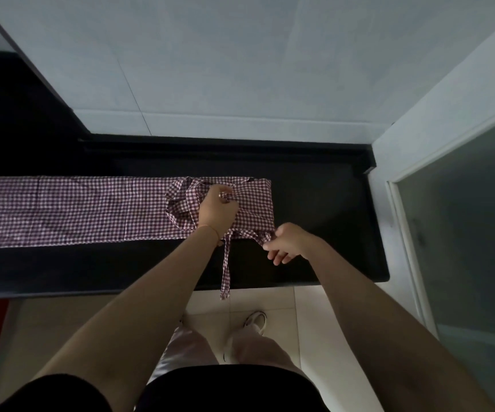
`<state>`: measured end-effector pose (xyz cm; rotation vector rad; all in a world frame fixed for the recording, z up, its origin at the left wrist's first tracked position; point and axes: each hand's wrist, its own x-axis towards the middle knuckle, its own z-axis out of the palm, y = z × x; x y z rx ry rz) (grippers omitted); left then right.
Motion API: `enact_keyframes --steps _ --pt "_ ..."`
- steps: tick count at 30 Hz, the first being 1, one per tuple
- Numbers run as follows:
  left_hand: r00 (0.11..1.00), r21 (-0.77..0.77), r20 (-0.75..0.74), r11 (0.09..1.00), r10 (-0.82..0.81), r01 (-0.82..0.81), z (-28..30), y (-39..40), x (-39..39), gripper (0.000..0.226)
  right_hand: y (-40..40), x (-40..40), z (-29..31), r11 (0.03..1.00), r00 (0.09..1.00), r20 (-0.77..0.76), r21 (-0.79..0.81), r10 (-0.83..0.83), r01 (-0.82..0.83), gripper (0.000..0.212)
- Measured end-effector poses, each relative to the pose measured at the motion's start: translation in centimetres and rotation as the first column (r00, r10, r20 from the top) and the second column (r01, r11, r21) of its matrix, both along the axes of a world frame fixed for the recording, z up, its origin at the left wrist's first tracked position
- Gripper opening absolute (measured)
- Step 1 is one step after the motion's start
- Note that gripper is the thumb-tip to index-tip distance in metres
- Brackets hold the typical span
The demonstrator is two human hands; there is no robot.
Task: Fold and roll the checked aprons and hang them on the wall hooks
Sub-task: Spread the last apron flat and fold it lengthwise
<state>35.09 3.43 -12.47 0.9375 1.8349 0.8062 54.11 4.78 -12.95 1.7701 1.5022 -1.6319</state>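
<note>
Apron: checked apron lies flat in a long folded strip across the dark bench, running off the left edge of view, laid out lengthwise, likely so it can be rolled from one end
Bunched end: at the strip's right end the straps are gathered in loops on top of the cloth, apparently to tuck them inside the roll
Left hand: left hand is down on that bunched end, fingers curled in and gripping a strap or fold, pinning the pile in place
Hanging tie: one loose tie trails off the near bench edge and dangles toward the floor, not yet gathered
Right hand: right hand sits at the near right corner, thumb and forefinger pinching a strap end, remaining fingers loosely spread below, seemingly drawing it taut
Stage: folding looks done, rolling not begun; straps come first
Watch for: the dangling tie could slip out of the roll
Hooks: none in view
</note>
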Motion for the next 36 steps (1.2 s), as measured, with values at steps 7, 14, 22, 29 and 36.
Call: enact_keyframes --steps 7,14,22,29,36 --pt "0.99 -0.028 0.135 0.999 0.036 -0.033 0.7 0.9 1.2 0.032 -0.5 0.4 -0.2 0.985 0.988 -0.06 0.086 -0.146 0.151 0.021" --pt "0.993 -0.083 0.119 0.996 -0.009 0.019 0.1 -0.1 0.6 0.033 -1.0 -0.4 -0.7 0.927 0.918 -0.146 0.01 -0.369 0.375 0.016" --pt "0.99 -0.105 -0.042 0.986 -0.137 0.132 -0.5 -0.7 -0.3 0.03 -1.0 -1.1 -1.1 0.857 0.872 -0.096 0.162 -0.48 0.49 0.016" --pt "0.952 -0.104 -0.167 0.964 -0.258 0.243 -1.0 -1.8 -1.0 0.04 -1.0 -1.5 -1.3 0.785 0.991 0.08 0.619 -0.105 0.033 0.011" --pt "0.967 -0.143 -0.17 0.976 -0.188 0.164 -1.6 -1.7 -1.5 0.022 -0.4 -0.6 -0.6 0.914 0.956 0.222 0.316 0.191 -0.255 0.016"
